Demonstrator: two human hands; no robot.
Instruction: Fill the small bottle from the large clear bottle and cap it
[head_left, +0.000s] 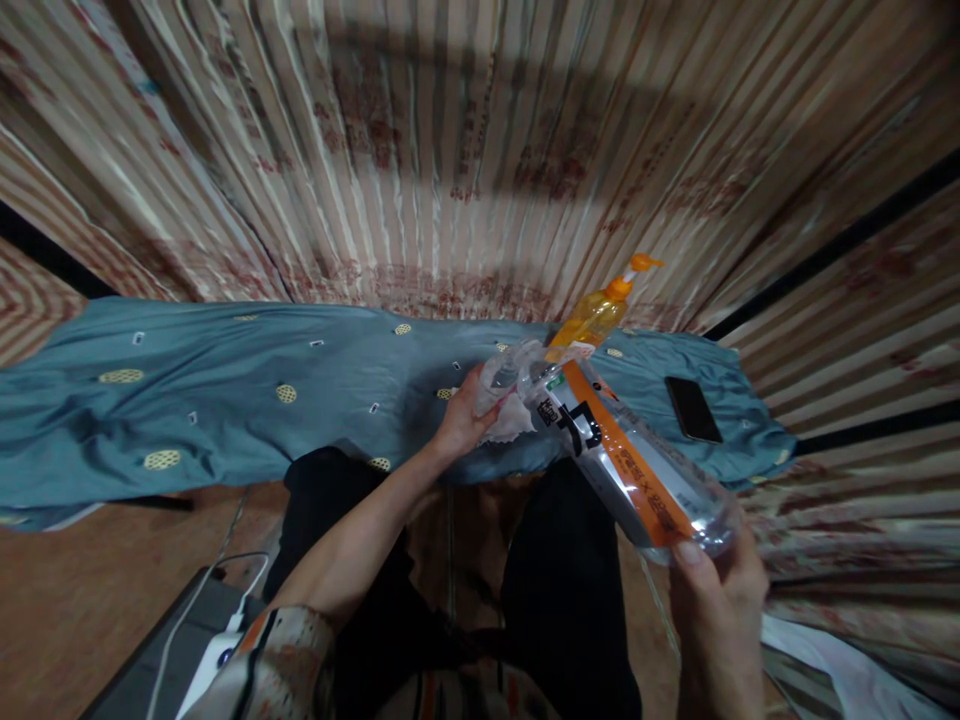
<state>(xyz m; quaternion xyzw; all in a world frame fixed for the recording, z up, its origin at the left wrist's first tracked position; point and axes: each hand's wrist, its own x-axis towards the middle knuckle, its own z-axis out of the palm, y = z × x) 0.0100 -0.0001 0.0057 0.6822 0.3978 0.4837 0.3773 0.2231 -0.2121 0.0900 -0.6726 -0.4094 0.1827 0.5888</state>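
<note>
My right hand (716,590) grips the base of a large clear plastic bottle (630,460) with an orange and white label, held tilted with its neck pointing away toward the upper left. My left hand (469,410) is closed around a small clear container (501,378) at the bottle's mouth, together with a white tissue or cloth (514,420). Both are held over the near edge of a blue patterned cloth (225,400) on a low surface.
An orange pump bottle (600,310) stands on the blue cloth just behind the bottle's neck. A black phone (693,408) lies at the cloth's right end. Striped curtains (450,150) hang behind. A dark device with white cables (202,620) sits lower left on the floor.
</note>
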